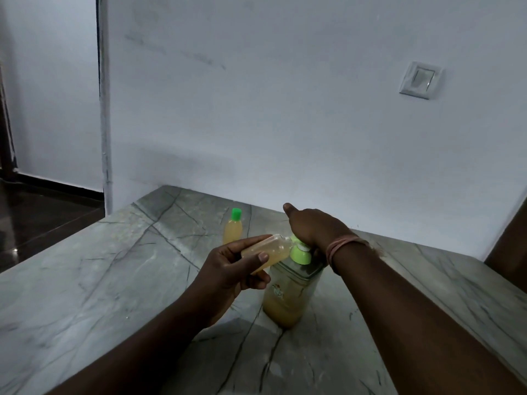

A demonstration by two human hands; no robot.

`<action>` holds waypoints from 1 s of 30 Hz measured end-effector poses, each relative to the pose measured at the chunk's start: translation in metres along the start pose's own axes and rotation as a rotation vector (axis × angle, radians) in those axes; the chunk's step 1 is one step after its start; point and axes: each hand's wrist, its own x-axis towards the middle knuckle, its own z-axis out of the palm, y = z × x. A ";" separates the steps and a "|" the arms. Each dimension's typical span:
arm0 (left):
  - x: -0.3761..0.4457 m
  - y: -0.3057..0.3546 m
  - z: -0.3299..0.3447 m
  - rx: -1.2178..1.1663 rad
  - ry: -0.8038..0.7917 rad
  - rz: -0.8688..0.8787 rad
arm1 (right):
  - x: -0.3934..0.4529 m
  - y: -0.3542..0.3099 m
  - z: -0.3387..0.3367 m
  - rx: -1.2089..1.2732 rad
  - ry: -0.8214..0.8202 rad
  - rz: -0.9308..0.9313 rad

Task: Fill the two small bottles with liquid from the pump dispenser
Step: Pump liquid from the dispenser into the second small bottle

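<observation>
A tall clear pump dispenser with a green pump head and yellowish liquid in its lower part stands on the marble counter. My right hand rests on top of the pump head, palm down. My left hand holds a small clear bottle tilted on its side, its mouth against the pump nozzle; yellowish liquid shows inside it. A second small bottle, filled with yellowish liquid and closed with a green cap, stands upright farther back on the counter.
The counter meets a pale wall at the back. A light switch is on the wall at upper right. The counter's left edge drops to a dark floor. A dark object borders the counter at far right.
</observation>
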 end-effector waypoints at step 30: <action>-0.001 0.002 -0.001 -0.005 -0.006 0.000 | 0.002 0.001 0.001 0.056 0.020 0.038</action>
